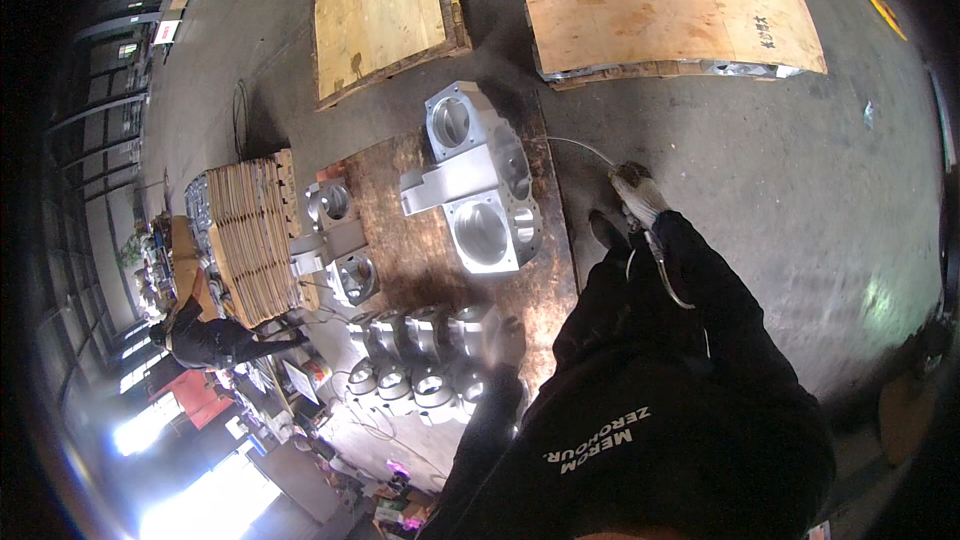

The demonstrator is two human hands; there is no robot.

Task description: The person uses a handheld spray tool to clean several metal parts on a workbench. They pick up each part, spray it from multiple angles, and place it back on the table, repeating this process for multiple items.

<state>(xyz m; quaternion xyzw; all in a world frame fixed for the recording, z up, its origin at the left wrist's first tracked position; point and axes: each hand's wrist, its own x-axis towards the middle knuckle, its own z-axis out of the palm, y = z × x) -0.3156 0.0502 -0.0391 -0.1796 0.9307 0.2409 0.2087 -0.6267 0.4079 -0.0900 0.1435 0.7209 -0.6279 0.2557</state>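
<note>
My right hand (pixel 642 194), in a pale glove, is closed round what looks like an air blow gun (pixel 622 176). Its thin bent tube (pixel 582 144) curves left toward the table, and a pale hose (pixel 672 282) hangs below my wrist. My left hand (pixel 508 342) is dark and smeared beside a row of grey metal castings (pixel 428 325) with round bores; its fingers cannot be made out. Between my hands and the far edge, a large silver casting (pixel 468 168) with two round openings lies on the worn brown table (pixel 410 258). Another casting (pixel 340 237) sits farther left.
Two plywood-topped pallets or crates (pixel 380 15) (pixel 670 0) stand on the grey floor beyond the table. Stacked brown cardboard sheets (pixel 255 245) are at the left, near a bending person (pixel 215 340) in dark clothes. A cable (pixel 240 115) lies on the floor there.
</note>
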